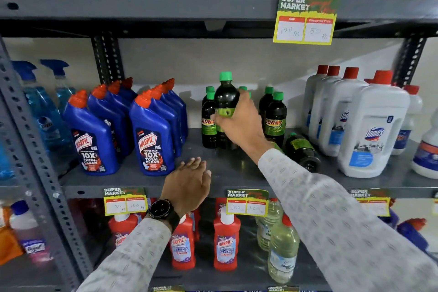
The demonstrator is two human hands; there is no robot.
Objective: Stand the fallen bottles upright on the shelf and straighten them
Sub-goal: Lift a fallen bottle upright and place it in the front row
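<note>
Green-capped dark bottle (225, 97) upright in the right hand (239, 123)'s grip; another bottle (302, 149) lies fallen beside it; left hand (189, 180) hovers open, empty.

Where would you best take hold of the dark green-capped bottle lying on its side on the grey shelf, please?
Probably around the body of the fallen dark bottle, near its base. The base faces the shelf's front edge and the green cap points toward the back, so come from above and in front, clear of the white Domex bottle.
</note>
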